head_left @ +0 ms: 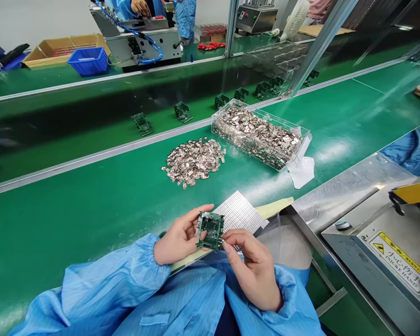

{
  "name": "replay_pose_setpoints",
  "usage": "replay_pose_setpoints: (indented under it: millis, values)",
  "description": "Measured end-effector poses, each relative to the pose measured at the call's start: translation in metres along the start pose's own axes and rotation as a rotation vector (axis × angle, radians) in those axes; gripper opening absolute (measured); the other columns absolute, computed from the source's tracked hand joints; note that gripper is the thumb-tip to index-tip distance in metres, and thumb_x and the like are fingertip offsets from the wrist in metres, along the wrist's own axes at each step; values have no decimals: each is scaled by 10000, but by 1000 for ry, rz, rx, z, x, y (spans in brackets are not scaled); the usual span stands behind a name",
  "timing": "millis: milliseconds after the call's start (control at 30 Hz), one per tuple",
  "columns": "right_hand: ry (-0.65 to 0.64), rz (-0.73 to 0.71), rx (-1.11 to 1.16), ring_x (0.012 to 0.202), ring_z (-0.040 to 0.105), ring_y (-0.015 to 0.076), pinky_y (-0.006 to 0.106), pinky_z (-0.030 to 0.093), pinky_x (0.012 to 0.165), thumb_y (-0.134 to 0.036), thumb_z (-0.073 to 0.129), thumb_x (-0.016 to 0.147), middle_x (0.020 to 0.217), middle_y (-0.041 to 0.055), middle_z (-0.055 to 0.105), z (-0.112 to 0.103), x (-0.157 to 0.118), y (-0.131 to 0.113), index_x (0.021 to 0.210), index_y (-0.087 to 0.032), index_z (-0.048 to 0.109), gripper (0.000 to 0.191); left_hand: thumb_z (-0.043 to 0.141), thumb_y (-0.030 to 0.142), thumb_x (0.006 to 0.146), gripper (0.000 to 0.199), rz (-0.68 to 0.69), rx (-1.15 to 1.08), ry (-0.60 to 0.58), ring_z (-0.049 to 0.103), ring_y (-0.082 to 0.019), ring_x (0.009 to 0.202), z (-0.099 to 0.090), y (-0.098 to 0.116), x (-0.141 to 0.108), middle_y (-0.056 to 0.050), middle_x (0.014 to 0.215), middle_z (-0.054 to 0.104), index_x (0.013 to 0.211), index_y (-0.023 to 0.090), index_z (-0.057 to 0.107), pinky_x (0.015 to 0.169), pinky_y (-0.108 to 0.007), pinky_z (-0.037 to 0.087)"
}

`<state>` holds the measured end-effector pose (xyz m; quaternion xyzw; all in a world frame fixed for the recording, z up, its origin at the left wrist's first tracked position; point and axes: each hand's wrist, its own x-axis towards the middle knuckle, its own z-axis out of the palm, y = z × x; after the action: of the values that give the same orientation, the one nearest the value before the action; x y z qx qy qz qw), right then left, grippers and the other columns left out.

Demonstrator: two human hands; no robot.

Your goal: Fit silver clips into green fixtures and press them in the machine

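My left hand (180, 238) is closed round the left side of a green circuit board assembly (210, 229), with the thumb on its face. The board is held up in front of my body, tilted toward me. My right hand (252, 261) pinches at the board's lower right edge; a small bright bit shows at the fingertips, too small to name. Behind the board lies a sheet of small silver squares (240, 212) on yellowish backing paper (275, 206). Farther off, small metal pieces (195, 161) form a loose pile on the green table (126, 196).
A clear plastic box (262, 133) full of similar metal pieces stands behind, with white paper (302, 172) by its corner. Several green boards (143, 124) sit along the lane beyond the metal rail (101, 154). At right is a machine with a warning label (399, 261). A co-worker's hand (140, 7) is at another machine.
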<state>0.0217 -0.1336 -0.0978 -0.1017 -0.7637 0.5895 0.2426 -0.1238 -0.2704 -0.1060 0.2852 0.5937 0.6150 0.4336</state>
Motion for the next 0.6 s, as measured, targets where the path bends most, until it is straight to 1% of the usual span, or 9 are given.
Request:
replay_pose_setpoints:
  millis: [167,333,433,500,600]
  values:
    - [-1,-4,-5,861,632,162,273,500,757,-127,576,920,914,39,655,-1,0,1,881,-206,635,106,665,455,856,725,-11,-23,-45,635,-156,846,-2,2,-1,-138,1094,644,1446,143,383,744,-234,552]
    - [-12,14,-7,869,634,163,278,503,769,-133,572,924,927,35,653,-2,-1,6,889,-218,634,111,636,425,885,719,-15,-61,-80,619,-122,744,-1,1,-1,-102,993,639,1474,154,327,681,-211,538]
    - [46,33,-78,931,627,178,288,499,804,-169,608,907,1003,51,640,-2,-1,7,868,-226,651,82,614,394,905,665,10,-51,-48,619,-126,792,1,-1,-1,-100,1030,628,1465,168,336,726,-216,536]
    - [94,55,-128,1007,617,203,313,491,861,-202,642,885,1085,68,627,0,0,6,833,-231,672,67,605,366,913,623,42,-16,-22,612,-129,825,3,-3,-2,-100,1061,624,1452,178,358,751,-217,529]
    - [114,108,-141,1111,593,242,368,469,944,-227,667,859,1190,80,611,3,2,5,784,-237,695,81,603,340,911,604,72,41,-18,607,-143,839,5,-6,-4,-86,1008,627,1446,180,373,733,-213,518]
